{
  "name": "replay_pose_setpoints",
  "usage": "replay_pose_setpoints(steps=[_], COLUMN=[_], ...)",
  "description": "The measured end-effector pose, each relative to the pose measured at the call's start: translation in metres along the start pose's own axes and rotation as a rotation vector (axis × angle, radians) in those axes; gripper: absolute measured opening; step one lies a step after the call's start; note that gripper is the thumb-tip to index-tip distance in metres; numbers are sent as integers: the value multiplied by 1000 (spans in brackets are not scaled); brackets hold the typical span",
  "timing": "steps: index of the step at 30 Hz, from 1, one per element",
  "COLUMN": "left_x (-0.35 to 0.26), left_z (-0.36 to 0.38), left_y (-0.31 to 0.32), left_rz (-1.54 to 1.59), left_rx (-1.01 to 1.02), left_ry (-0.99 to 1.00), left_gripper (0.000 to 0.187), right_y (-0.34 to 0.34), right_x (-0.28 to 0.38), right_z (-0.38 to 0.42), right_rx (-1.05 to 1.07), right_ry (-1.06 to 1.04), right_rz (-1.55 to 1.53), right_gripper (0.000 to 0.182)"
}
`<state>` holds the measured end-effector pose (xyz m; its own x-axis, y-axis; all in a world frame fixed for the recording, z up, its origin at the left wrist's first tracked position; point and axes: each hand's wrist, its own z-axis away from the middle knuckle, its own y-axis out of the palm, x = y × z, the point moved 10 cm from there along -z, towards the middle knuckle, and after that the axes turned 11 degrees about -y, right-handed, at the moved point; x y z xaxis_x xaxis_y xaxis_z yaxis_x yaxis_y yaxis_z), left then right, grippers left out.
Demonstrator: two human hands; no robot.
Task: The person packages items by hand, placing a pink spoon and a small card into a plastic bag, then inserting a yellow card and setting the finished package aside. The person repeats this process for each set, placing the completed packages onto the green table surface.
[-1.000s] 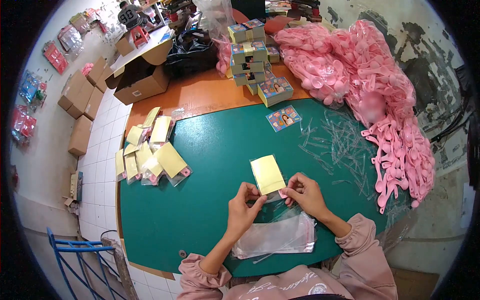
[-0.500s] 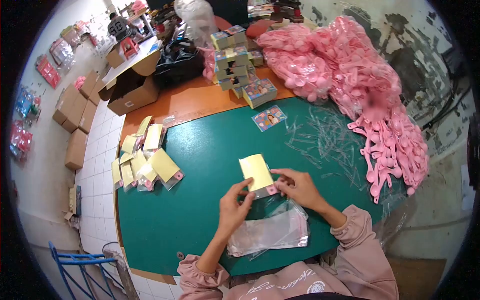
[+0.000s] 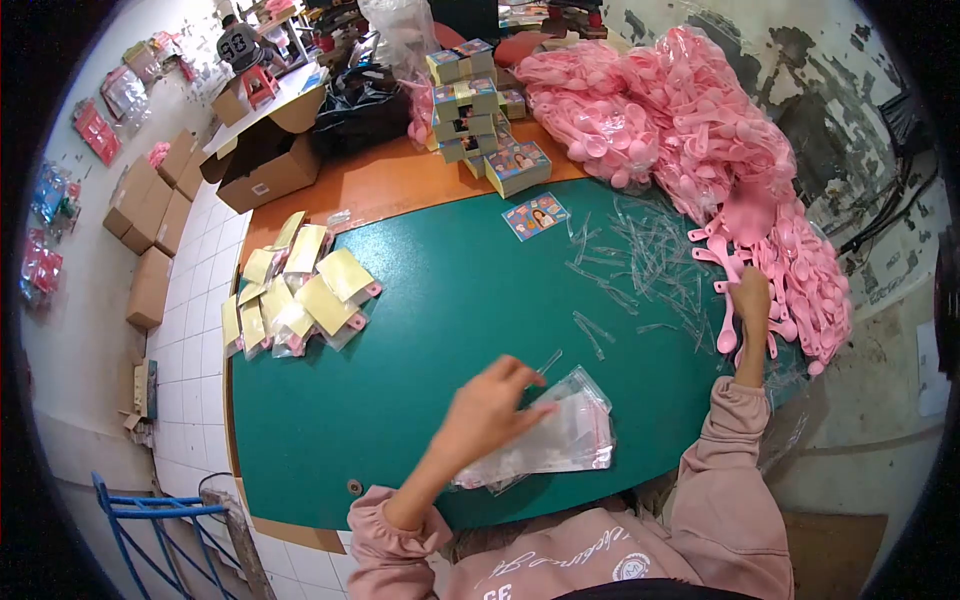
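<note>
My left hand (image 3: 492, 408) hovers over the stack of clear plastic bags (image 3: 570, 435), fingers apart and slightly blurred, with nothing visible in it. A thin clear plastic stick (image 3: 551, 361) lies by its fingertips. At the right, my right hand (image 3: 752, 298) is down at the edge of the heap of pink plastic spoons (image 3: 800, 270). Its fingers are closed around a pink spoon (image 3: 726, 325), partly hidden by the hand itself. On the left of the green table lie several filled bags with yellow cards (image 3: 346, 275), pink handle ends showing at some corners.
Clear plastic sticks (image 3: 650, 250) are scattered before the spoons. One printed card (image 3: 536, 216) lies near stacked card bundles (image 3: 518, 168). Behind stand an open cardboard box (image 3: 265, 170) and a black bag (image 3: 360, 110). A blue metal frame (image 3: 165, 507) stands lower left; a person (image 3: 240, 48) is far back.
The bag with the yellow card has left my hands, and another lies on the left pile. My right hand has moved right to the spoons; my left hand is now above the bags.
</note>
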<state>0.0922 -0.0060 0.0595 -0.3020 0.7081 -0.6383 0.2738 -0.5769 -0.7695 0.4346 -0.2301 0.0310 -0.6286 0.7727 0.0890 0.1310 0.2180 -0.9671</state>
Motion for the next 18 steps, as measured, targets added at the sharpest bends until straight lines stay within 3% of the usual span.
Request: replay_pose_setpoints(steps=[2, 3, 4, 6, 8, 10, 11, 15, 18], left_x=[-6, 1, 3, 9, 16, 17, 17, 17, 19], left_z=[2, -1, -4, -7, -8, -8, -8, -7, -6], left_y=[21, 32, 37, 38, 41, 37, 35, 34, 35], left_rz=[-58, 31, 118, 278, 436, 492, 491, 423, 464], left_rx=[15, 55, 97, 156, 214, 186, 186, 274, 247], left_ry=[-2, -16, -30, -92, -160, -120, -123, -193, -167], left_gripper=[22, 23, 25, 24, 23, 21, 21, 16, 12], right_y=[-37, -43, -47, -83, -106, -144, -153, -117, -106], right_x=[-7, -13, -16, 1, 25, 70, 83, 143, 175], right_z=[9, 10, 12, 19, 26, 44, 49, 53, 66], right_rx=[-207, -109, -110, -439, -415, -719, -717, -99, -5], right_ry=[149, 296, 298, 63, 136, -147, -148, -257, -250], right_rz=[38, -18, -16, 70, -67, 53, 51, -769, -931], right_gripper=[25, 24, 24, 20, 15, 14, 14, 12, 14])
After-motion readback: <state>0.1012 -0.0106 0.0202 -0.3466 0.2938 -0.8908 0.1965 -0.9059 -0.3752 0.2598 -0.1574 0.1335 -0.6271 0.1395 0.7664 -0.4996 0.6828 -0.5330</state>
